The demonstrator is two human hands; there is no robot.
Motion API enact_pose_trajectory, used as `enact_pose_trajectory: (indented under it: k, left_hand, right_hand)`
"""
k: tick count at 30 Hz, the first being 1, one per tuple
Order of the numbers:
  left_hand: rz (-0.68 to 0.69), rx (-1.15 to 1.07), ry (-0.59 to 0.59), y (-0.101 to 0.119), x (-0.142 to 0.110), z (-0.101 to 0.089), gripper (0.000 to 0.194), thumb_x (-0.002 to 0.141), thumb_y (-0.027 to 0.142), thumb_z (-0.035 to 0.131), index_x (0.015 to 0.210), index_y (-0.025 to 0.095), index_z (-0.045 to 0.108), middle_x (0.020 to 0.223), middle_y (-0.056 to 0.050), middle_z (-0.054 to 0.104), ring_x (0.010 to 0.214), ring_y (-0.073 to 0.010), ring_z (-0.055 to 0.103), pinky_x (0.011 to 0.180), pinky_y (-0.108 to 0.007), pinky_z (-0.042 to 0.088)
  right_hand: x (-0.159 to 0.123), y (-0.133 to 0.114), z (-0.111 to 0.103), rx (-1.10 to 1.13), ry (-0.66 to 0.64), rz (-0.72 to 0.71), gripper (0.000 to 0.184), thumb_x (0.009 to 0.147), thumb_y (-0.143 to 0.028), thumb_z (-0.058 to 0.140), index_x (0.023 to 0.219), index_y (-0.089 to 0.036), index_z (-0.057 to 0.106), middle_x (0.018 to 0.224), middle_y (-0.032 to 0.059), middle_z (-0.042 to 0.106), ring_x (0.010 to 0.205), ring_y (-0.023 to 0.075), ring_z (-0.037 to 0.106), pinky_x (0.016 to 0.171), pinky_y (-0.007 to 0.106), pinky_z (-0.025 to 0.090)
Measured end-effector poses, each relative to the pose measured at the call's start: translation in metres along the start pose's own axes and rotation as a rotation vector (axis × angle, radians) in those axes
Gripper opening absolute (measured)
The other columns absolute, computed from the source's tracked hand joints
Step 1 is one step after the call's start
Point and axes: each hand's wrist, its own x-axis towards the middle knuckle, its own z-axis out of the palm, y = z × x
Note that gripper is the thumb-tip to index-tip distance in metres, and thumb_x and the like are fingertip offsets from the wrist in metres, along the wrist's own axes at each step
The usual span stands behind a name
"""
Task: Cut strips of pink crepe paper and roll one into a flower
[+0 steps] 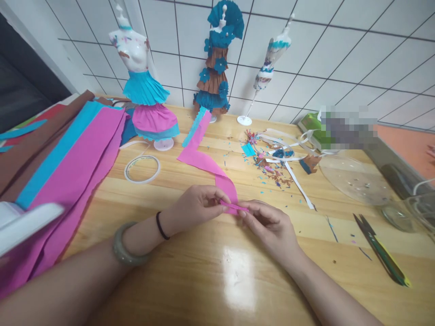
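- Two hands pinch the near end of the pink strip (204, 163); left hand (195, 206) and right hand (272, 226) both have fingers nearly closed on it, likely to keep that narrow edge taut.
- Rest of strip lies slack on the surface (190, 271) toward the middle dress form (216, 68), presumably avoiding drag.
- Tape roll (142, 181) left, scissors (387, 258) right, likely parked for elbow room.

Pink strip (204, 160) partly behind fingers (260, 208)
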Motion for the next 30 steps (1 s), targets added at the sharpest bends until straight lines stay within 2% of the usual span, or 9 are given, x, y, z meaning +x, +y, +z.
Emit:
enact_pose_trajectory:
  k: [5, 13, 17, 26, 30]
  left_hand:
    - [-0.011, -0.108, -0.022, -0.006, 0.001, 0.000, 0.011, 0.075, 0.019, 0.060, 0.083, 0.013, 0.065, 0.077, -0.004, 0.066, 0.072, -0.0128, 0.060, 0.068, -0.024, 0.048]
    - [0.008, -0.242, -0.034, -0.006, 0.001, -0.001, 0.011, 0.074, 0.012, 0.058, 0.083, 0.012, 0.065, 0.078, -0.004, 0.067, 0.075, -0.0130, 0.061, 0.070, -0.024, 0.047]
    - [0.003, -0.242, -0.040, -0.006, 0.001, -0.001, 0.012, 0.073, 0.011, 0.058, 0.083, 0.012, 0.065, 0.076, -0.003, 0.066, 0.074, -0.0129, 0.061, 0.069, -0.024, 0.047]
    - [0.015, -0.229, -0.039, -0.002, 0.000, -0.003, 0.016, 0.072, 0.007, 0.054, 0.081, 0.013, 0.066, 0.077, -0.003, 0.068, 0.073, -0.0115, 0.060, 0.069, -0.022, 0.046]
    - [-0.002, -0.186, -0.083, 0.006, 0.000, -0.007, 0.018, 0.074, 0.011, 0.051, 0.082, 0.012, 0.067, 0.074, -0.002, 0.067, 0.071, -0.0119, 0.059, 0.065, -0.022, 0.046]
  right_hand:
    - [0.000, -0.002, 0.001, 0.082, 0.036, 0.077, 0.017, 0.078, -0.025, 0.061, 0.091, -0.017, 0.068, 0.057, -0.0004, 0.062, 0.048, 0.0092, 0.056, 0.047, 0.020, 0.048]
    - [0.002, -0.001, -0.001, 0.099, 0.029, 0.056, 0.013, 0.078, -0.024, 0.061, 0.086, -0.018, 0.069, 0.059, 0.0010, 0.065, 0.050, 0.0103, 0.058, 0.050, 0.022, 0.049]
    - [0.002, 0.000, -0.001, 0.111, 0.011, 0.059, 0.012, 0.079, -0.022, 0.060, 0.087, -0.019, 0.068, 0.066, 0.0016, 0.066, 0.053, 0.0089, 0.058, 0.052, 0.020, 0.048]
    - [-0.001, -0.003, -0.004, 0.150, -0.062, 0.148, 0.017, 0.079, -0.025, 0.059, 0.094, -0.018, 0.066, 0.067, 0.0017, 0.064, 0.061, 0.0108, 0.058, 0.059, 0.022, 0.047]
    - [0.000, -0.003, -0.002, 0.110, -0.032, 0.132, 0.014, 0.079, -0.026, 0.059, 0.088, -0.018, 0.066, 0.069, 0.0028, 0.063, 0.060, 0.0115, 0.056, 0.056, 0.023, 0.046]
